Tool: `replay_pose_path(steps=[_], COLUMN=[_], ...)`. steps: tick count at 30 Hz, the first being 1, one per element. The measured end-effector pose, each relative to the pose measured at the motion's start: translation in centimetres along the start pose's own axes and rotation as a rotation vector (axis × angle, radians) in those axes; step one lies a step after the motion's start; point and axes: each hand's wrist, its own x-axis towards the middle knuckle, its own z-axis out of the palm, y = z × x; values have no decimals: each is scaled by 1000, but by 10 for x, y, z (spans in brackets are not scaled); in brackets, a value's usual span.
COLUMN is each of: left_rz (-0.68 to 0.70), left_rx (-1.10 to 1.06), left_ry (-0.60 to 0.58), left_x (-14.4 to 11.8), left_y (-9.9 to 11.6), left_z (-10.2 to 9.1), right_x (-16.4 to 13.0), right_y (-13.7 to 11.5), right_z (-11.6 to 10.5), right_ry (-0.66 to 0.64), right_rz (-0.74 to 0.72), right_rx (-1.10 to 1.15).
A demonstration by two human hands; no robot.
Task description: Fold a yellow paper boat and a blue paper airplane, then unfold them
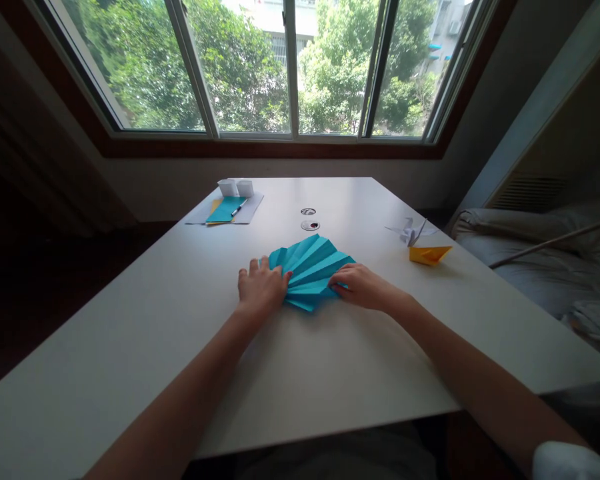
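Observation:
A blue pleated paper fan (313, 263) is spread out over the middle of the white table (330, 373). At its narrow left end lies my left hand (261, 285), thumb on the pleats and the other fingers curled over the paper's edge. My right hand (363, 285) pinches the fan's right edge between thumb and fingers. The folds open toward the right and the far side, and a lower pleat points toward me.
Back left, a pen (239, 208) lies on blue paper (223, 210), near two white paper boxes (245, 189). Two round stickers (311, 226) sit beyond the fan. A white paper crane (410, 233) and an orange paper boat (430, 255) stand at right.

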Motion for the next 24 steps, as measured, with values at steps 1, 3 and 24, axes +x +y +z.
replay_pose_path(steps=[1,3,24], left_rz=[-26,-14,343], left_rx=[4,6,-226], left_ry=[-12,-19,-509], left_x=[1,2,4], left_y=[-1,-1,-18], left_z=[0,1,6], right_x=[0,0,-10], right_y=[-3,-10,-13], right_z=[-1,-3,3], right_ry=[0,-15,-388], right_rz=[-28,-74,144], right_rx=[0,5,182])
